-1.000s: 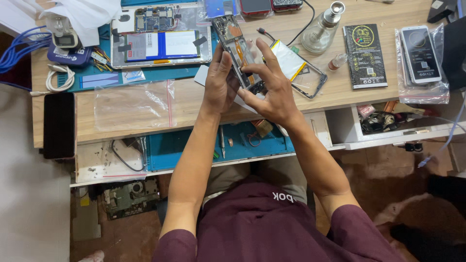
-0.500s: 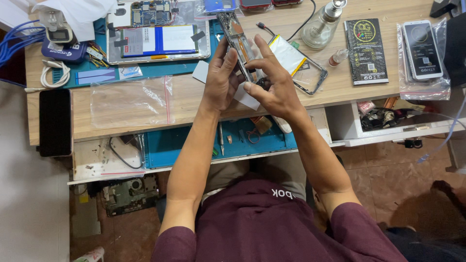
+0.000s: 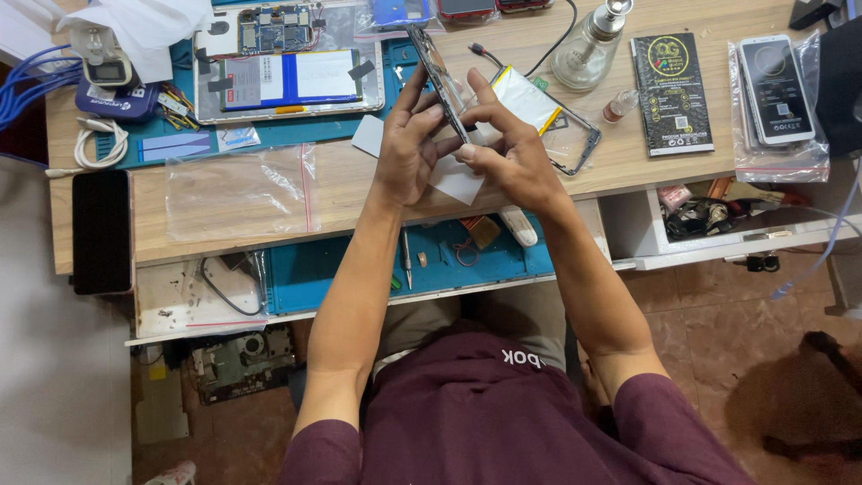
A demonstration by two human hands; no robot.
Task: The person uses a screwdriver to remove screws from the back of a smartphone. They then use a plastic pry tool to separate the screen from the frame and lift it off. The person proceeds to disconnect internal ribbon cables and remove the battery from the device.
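Both hands clamp a thin phone frame [image 3: 437, 76], held edge-on above the desk [image 3: 359, 193]; the left hand [image 3: 409, 148] pinches its lower part with fingers curled round the left side, and the right hand [image 3: 507, 153] closes on it from the right, thumb and forefinger pressed near the middle; the frame tilts, its top end pointing to about 11 o'clock. Under the hands lies a white card [image 3: 453, 180]. At 2 o'clock from the right hand a second frame with a yellow-edged battery [image 3: 525, 97] lies flat; past it stands a glass bottle [image 3: 588, 49]. At 10 o'clock from the left hand an opened tablet [image 3: 287, 76] rests on a blue mat [image 3: 269, 135]; at 9 o'clock lies a clear bag [image 3: 238, 193]. Far off at 3 o'clock a bagged phone [image 3: 777, 81] sits beside a black booklet [image 3: 672, 90].
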